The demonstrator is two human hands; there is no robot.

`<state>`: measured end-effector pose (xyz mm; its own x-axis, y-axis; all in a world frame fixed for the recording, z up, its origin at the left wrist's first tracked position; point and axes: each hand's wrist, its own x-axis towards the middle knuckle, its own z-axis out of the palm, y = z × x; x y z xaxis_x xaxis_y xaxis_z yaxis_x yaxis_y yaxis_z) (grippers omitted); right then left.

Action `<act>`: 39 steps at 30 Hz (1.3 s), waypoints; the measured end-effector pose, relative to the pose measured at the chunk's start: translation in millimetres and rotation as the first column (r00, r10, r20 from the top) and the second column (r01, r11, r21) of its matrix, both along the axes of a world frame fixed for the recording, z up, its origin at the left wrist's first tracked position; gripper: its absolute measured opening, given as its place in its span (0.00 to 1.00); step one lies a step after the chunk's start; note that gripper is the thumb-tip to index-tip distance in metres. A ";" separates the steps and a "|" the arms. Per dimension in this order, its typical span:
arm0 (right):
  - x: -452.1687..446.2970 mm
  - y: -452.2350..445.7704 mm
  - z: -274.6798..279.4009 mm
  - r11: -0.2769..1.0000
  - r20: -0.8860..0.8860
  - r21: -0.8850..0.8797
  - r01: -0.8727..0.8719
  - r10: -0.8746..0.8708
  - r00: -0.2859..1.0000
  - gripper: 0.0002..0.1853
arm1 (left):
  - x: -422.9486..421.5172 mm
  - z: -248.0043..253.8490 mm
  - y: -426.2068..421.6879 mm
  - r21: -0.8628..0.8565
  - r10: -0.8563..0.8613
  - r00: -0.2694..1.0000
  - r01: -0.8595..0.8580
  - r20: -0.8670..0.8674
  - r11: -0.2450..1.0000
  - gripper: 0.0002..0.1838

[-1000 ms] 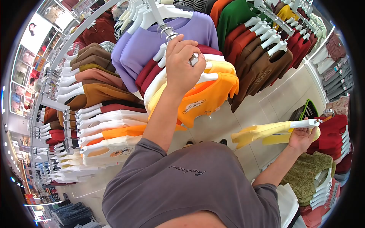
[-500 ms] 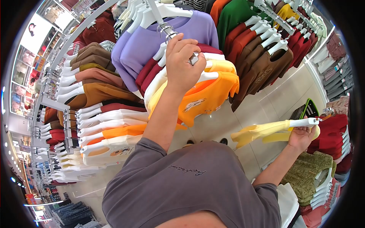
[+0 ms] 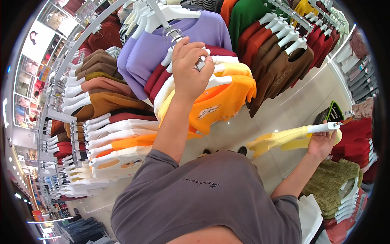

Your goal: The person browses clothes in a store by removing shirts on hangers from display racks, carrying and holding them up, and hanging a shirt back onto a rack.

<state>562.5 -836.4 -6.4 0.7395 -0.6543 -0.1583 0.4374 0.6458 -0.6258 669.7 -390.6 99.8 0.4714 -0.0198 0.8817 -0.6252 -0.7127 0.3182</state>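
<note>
My left hand (image 3: 190, 67) is closed around the front of the metal rack arm (image 3: 161, 15), whose end shows past the fingers. Hanger hooks are bunched just behind it, and any under the palm are hidden. Below hang an orange printed top (image 3: 221, 103), yellow and white tops, and a dark red one. A lilac sweatshirt (image 3: 183, 34) hangs further back. Out to the right, my right hand (image 3: 321, 144) grips a white hanger (image 3: 323, 127), with a pale yellow top (image 3: 280, 138) draped from it toward my body.
Brown tops (image 3: 284, 75) hang on a rack at upper right. Tops on white hangers (image 3: 122, 130) line the left side. A black and green basket (image 3: 332, 112) stands beyond my right hand, near an olive top (image 3: 335, 181) and a red one (image 3: 351, 140). Tiled floor (image 3: 264, 114) shows between.
The view has shifted slightly. My left hand stays on the rack arm, and my right hand still holds the hanger with the yellow top at nearly the same spot.
</note>
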 end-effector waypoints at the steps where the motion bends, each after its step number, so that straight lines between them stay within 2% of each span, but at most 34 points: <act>1: 0.4 -0.3 -2.0 1.000 0.005 0.005 -0.014 0.014 1.000 0.20 | 0.2 0.2 0.2 0.008 -0.004 1.000 0.004 0.003 1.000 0.05; 5: 3.5 3.0 -5.6 0.998 0.012 0.058 -0.035 0.034 0.999 0.20 | 1.5 -3.4 -0.2 0.021 0.017 1.000 -0.017 0.002 1.000 0.06; 6: 2.8 0.0 -10.3 0.993 0.053 0.049 -0.107 0.105 0.993 0.20 | 1.9 -3.9 0.4 0.023 0.021 1.000 -0.021 0.000 1.000 0.06; 18: 32.0 5.1 -24.9 0.988 -0.014 0.134 -0.081 0.084 0.996 0.23 | -4.9 -4.4 -4.0 0.026 0.066 0.994 -0.064 -0.083 0.998 0.05; 23: 43.8 1.4 -30.2 0.975 -0.015 0.165 -0.147 0.152 0.988 0.21 | -8.3 -7.3 -9.2 0.009 0.095 0.991 -0.094 -0.097 0.996 0.06; 26: 52.1 -2.7 -40.8 0.937 -0.007 0.189 -0.292 0.299 0.954 0.20 | -8.9 -6.9 -13.0 -0.048 0.100 0.990 -0.105 -0.099 0.993 0.08; 31: 66.3 -6.2 -42.4 0.920 -0.020 0.207 -0.333 0.345 0.939 0.20 | -12.4 -4.1 -14.1 0.000 0.135 0.983 -0.136 -0.124 0.991 0.05; 39: 71.3 -22.8 -46.9 0.899 -0.024 0.230 -0.372 0.388 0.922 0.20 | -8.7 -8.3 -14.3 -0.028 0.141 0.982 -0.145 -0.126 0.989 0.05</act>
<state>633.8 -859.1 -53.3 0.9075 -0.2696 -0.3222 0.0933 0.8772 -0.4710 661.0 -404.9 91.5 0.5725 0.0873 0.8153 -0.4719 -0.7780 0.4147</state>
